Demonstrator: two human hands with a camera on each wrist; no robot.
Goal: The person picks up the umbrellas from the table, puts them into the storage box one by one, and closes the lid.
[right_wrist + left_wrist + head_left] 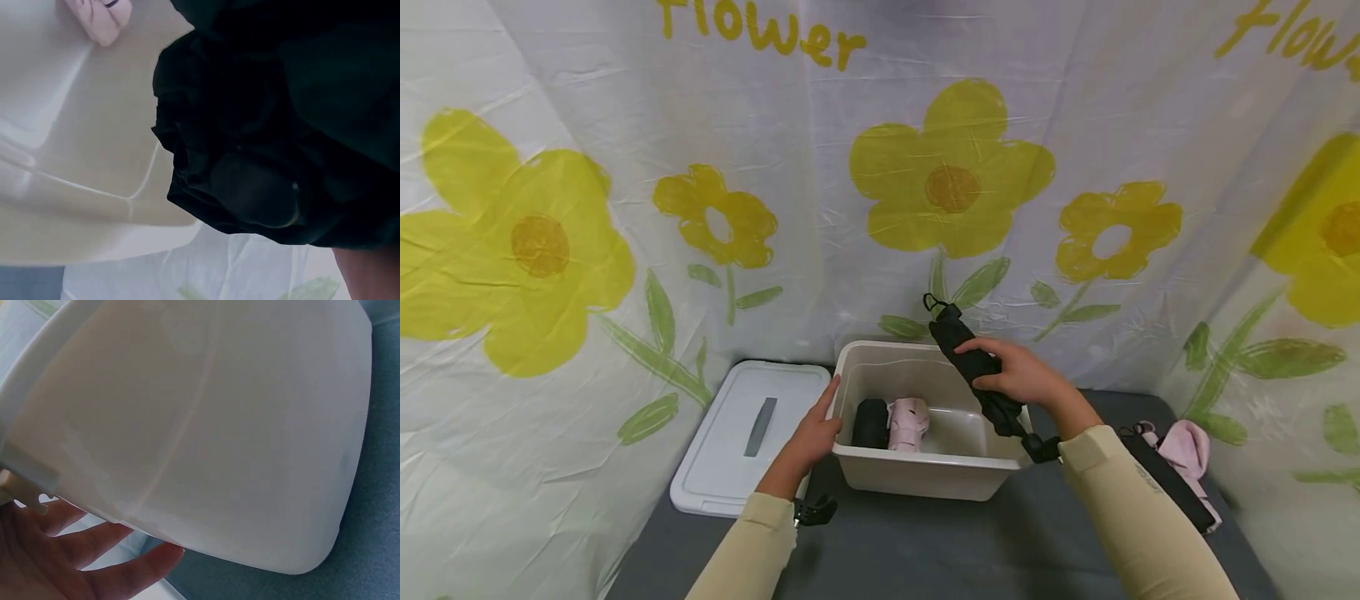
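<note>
My right hand [1018, 379] grips a folded black umbrella [958, 333] around its middle, tilted over the right part of a cream storage bin [917, 479]. The umbrella's wrist loop end points up and to the left. Dark fabric of the umbrella [250, 125] fills much of the right wrist view. Inside the bin's left part, a black rolled item [870, 423] and a pink folded umbrella [908, 423] lie side by side. My left hand [811, 433] rests against the bin's left side. Its fingers [134, 572] stretch fairly straight along the outer wall in the left wrist view.
A white lid [722, 442] with a grey handle lies left of the bin. On the right of the dark tabletop [917, 550], a black folded item [1165, 479] and a pink one [1187, 450] lie partly behind my right sleeve. A flower-printed curtain [820, 217] hangs behind.
</note>
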